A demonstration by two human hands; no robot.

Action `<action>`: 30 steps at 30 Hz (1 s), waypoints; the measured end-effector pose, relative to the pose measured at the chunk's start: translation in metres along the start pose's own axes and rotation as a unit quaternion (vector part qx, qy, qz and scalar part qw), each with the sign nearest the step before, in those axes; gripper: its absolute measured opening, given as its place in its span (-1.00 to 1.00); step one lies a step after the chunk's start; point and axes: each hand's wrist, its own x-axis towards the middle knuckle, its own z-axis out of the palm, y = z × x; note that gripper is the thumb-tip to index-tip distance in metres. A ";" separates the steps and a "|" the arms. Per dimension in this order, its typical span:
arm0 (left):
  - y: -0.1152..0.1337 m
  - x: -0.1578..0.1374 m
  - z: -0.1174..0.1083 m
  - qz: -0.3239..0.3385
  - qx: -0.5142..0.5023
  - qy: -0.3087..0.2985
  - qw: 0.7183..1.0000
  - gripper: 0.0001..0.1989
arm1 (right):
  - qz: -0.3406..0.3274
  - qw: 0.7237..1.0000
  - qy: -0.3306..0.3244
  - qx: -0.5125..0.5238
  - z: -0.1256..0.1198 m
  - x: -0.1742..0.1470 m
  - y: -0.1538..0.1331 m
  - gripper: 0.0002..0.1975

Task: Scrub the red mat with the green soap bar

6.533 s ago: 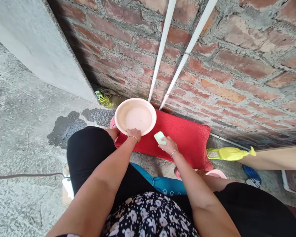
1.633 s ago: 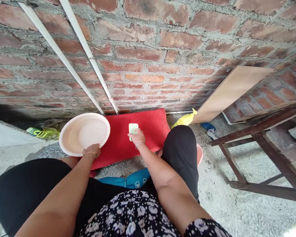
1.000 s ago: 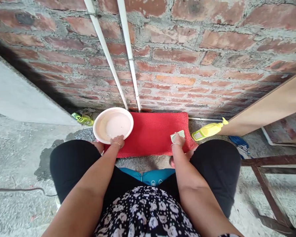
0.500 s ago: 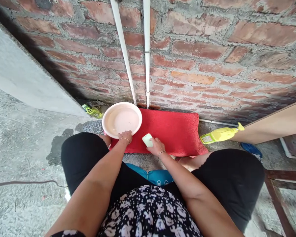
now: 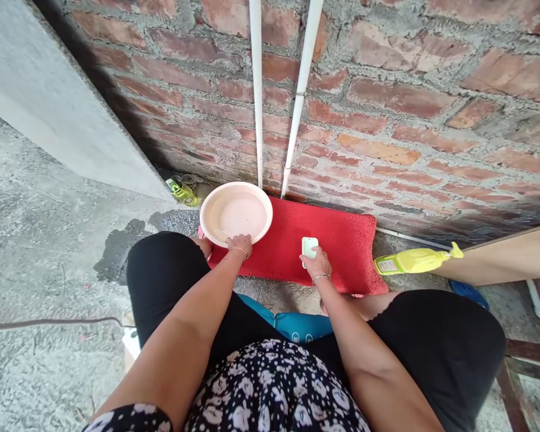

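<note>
A pale pink basin (image 5: 204, 222) with water in it stands on the left end of a red textured mat (image 5: 281, 240). My left hand (image 5: 240, 242) has its fingers closed over the basin's near rim. To the right, my right hand (image 5: 317, 262) grips a pale green scrub brush (image 5: 309, 245), flat and rounded at the corners, with a small hole near its far end. The brush is over the right part of the mat; its underside is hidden, so I cannot tell whether it touches the mat.
A yellow pump bottle (image 5: 414, 260) lies right of the mat. Behind the basin's left side is a smaller green-yellow bottle (image 5: 182, 193). Two white pipes (image 5: 296, 120) run down the brick wall (image 5: 378, 108). A grey slab (image 5: 63, 102) leans at left; a cable (image 5: 49, 321) crosses the floor.
My right hand has moved right across the mat with the brush, which has turned to point away from me. My left hand stays on the basin's rim. The camera view has shifted and tilted.
</note>
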 end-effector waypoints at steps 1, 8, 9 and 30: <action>0.000 -0.001 0.000 0.002 -0.004 0.003 1.000 -0.59 | -0.004 1.000 0.000 0.000 0.001 -0.001 -0.004 -0.41; -0.003 -0.001 0.006 0.024 -0.015 0.033 0.999 -0.62 | -0.203 0.973 -0.065 -0.090 0.030 -0.021 -0.079 -0.49; -0.003 0.000 0.007 0.024 -0.016 0.034 0.999 -0.62 | -0.217 0.968 -0.072 -0.102 0.033 -0.020 -0.089 -0.48; -0.004 0.006 0.005 0.019 -0.031 -0.003 0.999 -0.58 | 0.024 0.992 -0.007 -0.126 -0.037 -0.010 0.064 -0.28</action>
